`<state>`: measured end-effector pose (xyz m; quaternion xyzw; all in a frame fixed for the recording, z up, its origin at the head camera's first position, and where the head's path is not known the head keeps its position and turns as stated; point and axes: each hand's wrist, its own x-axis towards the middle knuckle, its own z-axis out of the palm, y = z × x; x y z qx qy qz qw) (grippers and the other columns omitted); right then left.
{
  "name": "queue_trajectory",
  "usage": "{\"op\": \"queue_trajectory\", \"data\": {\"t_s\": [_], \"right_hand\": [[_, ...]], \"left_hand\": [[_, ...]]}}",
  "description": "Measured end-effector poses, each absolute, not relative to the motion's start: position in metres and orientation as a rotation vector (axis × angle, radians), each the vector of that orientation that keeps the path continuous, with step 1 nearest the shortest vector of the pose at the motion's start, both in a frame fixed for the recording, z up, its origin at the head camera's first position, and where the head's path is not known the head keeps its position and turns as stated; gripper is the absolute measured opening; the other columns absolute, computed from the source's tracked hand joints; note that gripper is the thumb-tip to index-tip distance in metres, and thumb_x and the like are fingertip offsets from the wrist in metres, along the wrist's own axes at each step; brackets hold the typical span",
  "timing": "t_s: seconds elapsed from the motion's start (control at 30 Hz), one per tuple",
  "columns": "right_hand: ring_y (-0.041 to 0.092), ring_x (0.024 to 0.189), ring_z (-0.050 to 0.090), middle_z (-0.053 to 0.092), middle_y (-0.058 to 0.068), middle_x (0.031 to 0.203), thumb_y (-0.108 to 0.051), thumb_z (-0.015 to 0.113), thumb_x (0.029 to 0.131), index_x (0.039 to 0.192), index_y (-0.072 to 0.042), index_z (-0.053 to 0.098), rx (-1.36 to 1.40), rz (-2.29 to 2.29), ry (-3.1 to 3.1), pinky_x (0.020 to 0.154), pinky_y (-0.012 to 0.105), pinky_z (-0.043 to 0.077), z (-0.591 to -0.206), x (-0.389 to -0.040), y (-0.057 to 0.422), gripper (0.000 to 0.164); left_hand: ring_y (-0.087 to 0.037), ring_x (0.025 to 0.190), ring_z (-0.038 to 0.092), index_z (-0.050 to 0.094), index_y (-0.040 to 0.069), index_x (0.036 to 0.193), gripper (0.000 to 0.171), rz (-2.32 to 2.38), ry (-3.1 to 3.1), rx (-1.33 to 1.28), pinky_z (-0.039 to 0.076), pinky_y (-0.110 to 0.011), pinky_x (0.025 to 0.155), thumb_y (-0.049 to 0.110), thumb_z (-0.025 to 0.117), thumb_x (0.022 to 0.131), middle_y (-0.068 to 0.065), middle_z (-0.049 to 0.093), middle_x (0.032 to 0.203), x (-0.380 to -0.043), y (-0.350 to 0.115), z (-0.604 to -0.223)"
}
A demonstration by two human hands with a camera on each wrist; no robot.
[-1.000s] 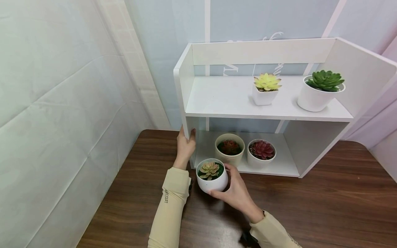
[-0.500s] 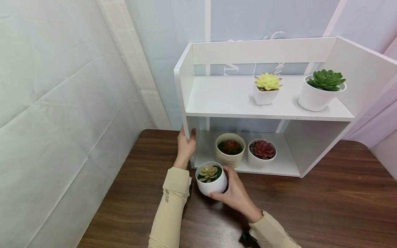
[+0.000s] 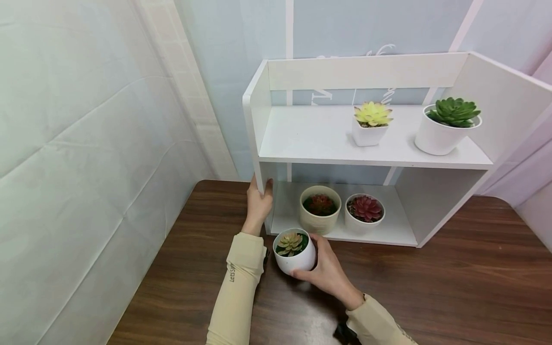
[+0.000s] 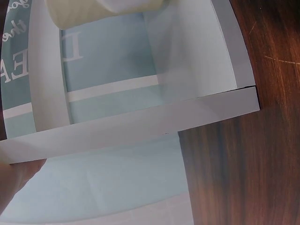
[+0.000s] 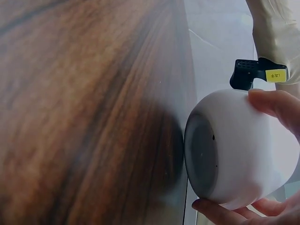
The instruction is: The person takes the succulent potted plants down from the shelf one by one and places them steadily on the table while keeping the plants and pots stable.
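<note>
One white pot [image 3: 297,261] in right fingers [image 3: 304,275], base [image 5: 201,154] hidden from above

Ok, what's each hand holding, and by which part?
The right hand grips the white pot of the pale succulent by its outer sides. The left hand grips the left side panel of the white shelf by its front edge.

White rounded pot [image 3: 298,262], smooth-walled with small dark specks near its base, contains a pale yellow-green succulent [image 3: 290,243] and is held raised, near upright, opening up. Position: just in front of the white two-tier shelf [image 3: 310,132], at its lower left corner. The shelf stands upright, open-fronted, with a back rail.
</note>
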<state>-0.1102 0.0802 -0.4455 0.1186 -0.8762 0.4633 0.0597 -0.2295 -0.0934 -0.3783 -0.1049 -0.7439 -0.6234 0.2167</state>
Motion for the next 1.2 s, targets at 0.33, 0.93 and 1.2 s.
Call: {"op": "queue_trajectory", "data": {"t_s": [0.33,0.93,1.2], "right_hand": [[0.026,0.109,0.055,0.054,0.016,0.121,-0.02,0.091,0.058,0.131,0.003,0.043,0.368,1.42,-2.654,0.089,0.045,0.048,-0.4467,-0.11,0.0811,0.091],[0.032,0.116,0.055,0.056,0.021,0.126,-0.022,0.093,0.057,0.133,0.003,0.04,0.349,1.363,-2.703,0.096,0.049,0.045,-0.4506,-0.1079,0.0836,0.095],[0.035,0.115,0.056,0.056,0.023,0.125,-0.02,0.093,0.056,0.133,0.003,0.039,0.357,1.316,-2.72,0.096,0.05,0.045,-0.4509,-0.1073,0.0843,0.096]], "left_hand": [[-0.04,0.124,0.05,0.043,0.0,0.138,0.04,-1.713,-2.078,-0.308,0.041,-0.057,0.101,0.004,0.047,0.098,-0.026,0.052,0.13,-0.2286,-0.0943,-0.3787],[-0.041,0.125,0.049,0.042,0.0,0.139,0.042,-1.694,-2.073,-0.307,0.041,-0.058,0.1,0.003,0.048,0.098,-0.025,0.052,0.131,-0.2286,-0.0944,-0.3796],[-0.042,0.125,0.048,0.041,-0.001,0.139,0.042,-1.698,-2.07,-0.314,0.041,-0.058,0.1,0.002,0.047,0.098,-0.026,0.051,0.131,-0.2288,-0.094,-0.3799]]}}
